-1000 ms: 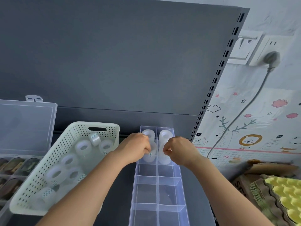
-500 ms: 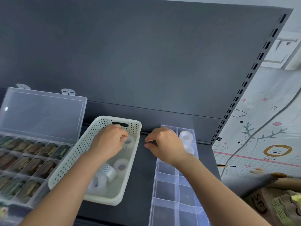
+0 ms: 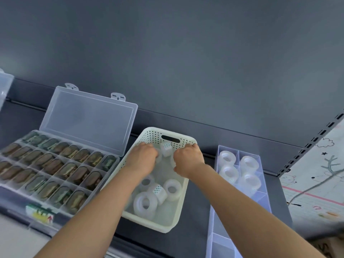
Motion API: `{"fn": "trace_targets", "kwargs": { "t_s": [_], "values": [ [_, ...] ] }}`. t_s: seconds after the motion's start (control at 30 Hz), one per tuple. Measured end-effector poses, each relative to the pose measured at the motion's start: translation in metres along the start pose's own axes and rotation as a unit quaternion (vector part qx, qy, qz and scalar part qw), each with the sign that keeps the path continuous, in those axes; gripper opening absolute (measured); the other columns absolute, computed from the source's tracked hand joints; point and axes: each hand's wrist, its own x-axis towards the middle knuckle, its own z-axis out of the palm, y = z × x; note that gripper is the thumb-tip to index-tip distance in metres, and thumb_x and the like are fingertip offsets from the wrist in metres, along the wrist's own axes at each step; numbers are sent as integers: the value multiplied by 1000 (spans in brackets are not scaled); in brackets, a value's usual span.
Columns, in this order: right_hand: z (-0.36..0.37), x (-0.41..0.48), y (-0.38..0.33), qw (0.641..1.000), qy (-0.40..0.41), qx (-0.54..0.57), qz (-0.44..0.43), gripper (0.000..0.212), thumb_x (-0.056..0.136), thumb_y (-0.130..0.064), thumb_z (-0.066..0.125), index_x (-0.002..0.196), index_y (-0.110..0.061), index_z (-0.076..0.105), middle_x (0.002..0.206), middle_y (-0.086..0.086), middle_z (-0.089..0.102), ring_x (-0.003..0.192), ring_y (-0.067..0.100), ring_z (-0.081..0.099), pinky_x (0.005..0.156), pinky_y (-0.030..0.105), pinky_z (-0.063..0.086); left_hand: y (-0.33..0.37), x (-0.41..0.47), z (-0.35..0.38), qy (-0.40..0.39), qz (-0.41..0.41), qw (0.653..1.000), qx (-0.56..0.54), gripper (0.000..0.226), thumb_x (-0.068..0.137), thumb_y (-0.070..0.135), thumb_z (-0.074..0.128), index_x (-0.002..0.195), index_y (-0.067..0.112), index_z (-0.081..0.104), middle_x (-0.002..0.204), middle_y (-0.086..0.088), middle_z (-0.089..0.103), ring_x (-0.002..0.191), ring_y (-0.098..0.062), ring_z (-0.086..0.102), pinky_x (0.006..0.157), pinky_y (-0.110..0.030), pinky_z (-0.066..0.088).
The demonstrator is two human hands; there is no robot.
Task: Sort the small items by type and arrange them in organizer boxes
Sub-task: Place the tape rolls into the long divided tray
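The dark grey metal shelf (image 3: 197, 200) carried everything. At its left lay the clear hinged-lid plastic box (image 3: 89, 120), its compartments full of brownish-green pieces too blurred to name. In the middle sat the pale cream perforated plastic basket (image 3: 160, 227), and just to its right, apart from it, the long clear divided plastic tray (image 3: 212, 211). The tray's long axis ran away from the person, roughly parallel to the basket.

Both arms reached forward into the basket's far end. The left hand (image 3: 143, 159) and the right hand (image 3: 188, 161) were knuckles-up with fingers curled downward, either side of a small white tape roll with a dotted core (image 3: 166, 149) leaning against the far wall. Pale roll edges showed under both hands, but whether either had closed on one could not be told.

More white tape rolls (image 3: 145, 202) lay loose at the basket's near end. Four sorted white rolls (image 3: 248, 162) filled the tray's two farthest pairs of cells.

The next empty cells lay rightward and nearer the person than the grip, so the right hand was likely the better placed to carry across
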Motion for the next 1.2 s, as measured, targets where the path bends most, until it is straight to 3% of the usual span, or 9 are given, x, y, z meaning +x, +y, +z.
{"fn": "trace_targets", "kwargs": {
  "t_s": [0.17, 0.33, 0.47, 0.57, 0.7, 0.77, 0.9, 1.07, 1.2],
  "values": [
    [1, 6, -5, 1000, 3, 8, 21, 20, 84, -8, 52, 102, -13, 61, 102, 6, 66, 99, 25, 58, 94, 32, 35, -2, 5, 4, 10, -8, 1000, -24, 24, 85, 5, 53, 98, 13, 71, 99, -2, 60, 102, -25, 52, 76, -30, 39],
    [7, 7, -4, 998, 36, 53, 28, 7, 86, -14, 56, 89, -18, 61, 96, 4, 66, 95, 25, 58, 86, 30, 37, -1, 4, -2, 27, -16, 998, -47, 19, 82, 3, 51, 91, 11, 66, 94, -3, 55, 100, -24, 52, 67, -29, 33],
    [5, -6, 4, 984, 102, 141, 42, 17, 89, -21, 54, 97, -15, 67, 98, 3, 66, 99, 26, 53, 82, 30, 39, 4, -4, -14, 93, -7, 991, -99, 17, 85, 6, 51, 88, 11, 67, 90, 0, 56, 96, -21, 51, 62, -28, 32],
    [-1, -29, 17, 956, 197, 206, 64, 14, 86, -20, 60, 93, -15, 70, 93, 3, 68, 92, 28, 54, 76, 34, 42, 13, -10, -25, 137, -6, 979, -149, 13, 84, 4, 55, 83, 10, 67, 88, 1, 57, 92, -21, 50, 62, -31, 36],
    [-6, -78, 43, 916, 290, 265, 77, 8, 75, -12, 75, 82, -12, 73, 76, 5, 69, 75, 33, 59, 61, 33, 45, 46, -26, -43, 165, 48, 958, -229, 7, 86, 11, 64, 86, 12, 70, 90, 2, 62, 95, -21, 51, 78, -38, 44],
    [-8, -103, 58, 911, 292, 277, 86, 10, 76, -15, 75, 86, -13, 74, 81, 5, 70, 80, 32, 61, 67, 39, 51, 67, -35, -50, 164, 83, 954, -236, 7, 86, 15, 64, 86, 11, 71, 90, 1, 63, 95, -21, 50, 81, -37, 41],
    [-3, -150, 86, 912, 277, 275, 125, 13, 77, -19, 77, 90, -16, 76, 88, 2, 71, 85, 28, 61, 69, 34, 49, 105, -46, -51, 160, 147, 944, -248, 8, 84, 14, 65, 84, 16, 73, 87, 2, 63, 92, -21, 51, 78, -36, 41],
    [15, -185, 107, 926, 224, 261, 158, 14, 79, -21, 75, 93, -18, 76, 89, 1, 71, 89, 27, 61, 74, 40, 50, 141, -53, -37, 131, 216, 941, -224, 11, 84, 15, 65, 82, 18, 75, 82, 3, 64, 83, -23, 52, 72, -38, 46],
    [23, -200, 115, 941, 163, 242, 173, 19, 83, -25, 70, 100, -19, 74, 96, -2, 70, 96, 20, 56, 72, 26, 39, 159, -47, -23, 71, 224, 964, -122, 17, 85, 14, 55, 73, 17, 68, 84, 0, 62, 83, -23, 49, 72, -38, 44]
  ]
}}
